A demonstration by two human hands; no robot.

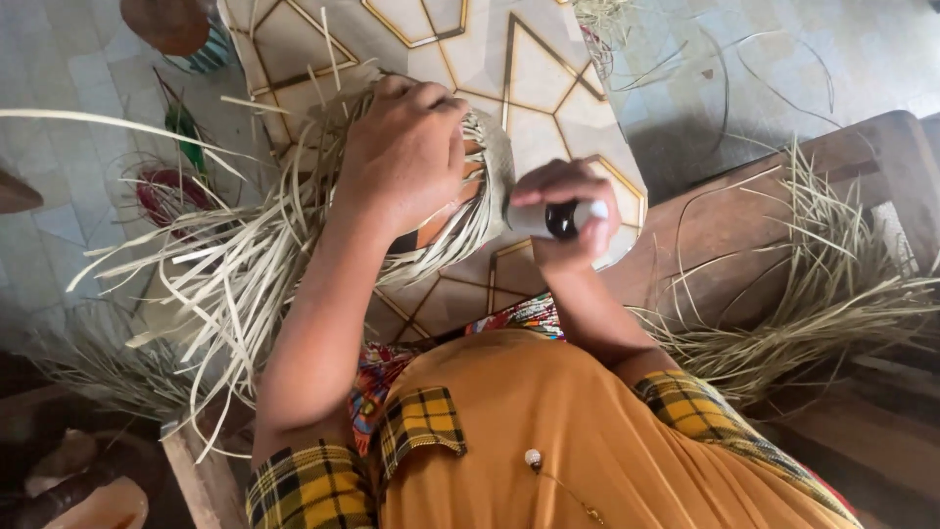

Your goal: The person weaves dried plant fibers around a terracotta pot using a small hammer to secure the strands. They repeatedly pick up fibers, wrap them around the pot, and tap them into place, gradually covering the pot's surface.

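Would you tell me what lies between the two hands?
In the head view, the woven edge of the straw piece lies between the left hand and the right hand, which grips a small tool.

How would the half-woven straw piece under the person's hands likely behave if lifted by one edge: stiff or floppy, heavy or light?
The woven straw piece would probably sag, since its loose strips already droop. It likely feels light, being thin dry strips. The unwoven ends might snag or fray, as they splay freely beneath the left hand.

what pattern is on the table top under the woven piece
Pale marble-like table top with gold geometric lines, clearest in the head view.
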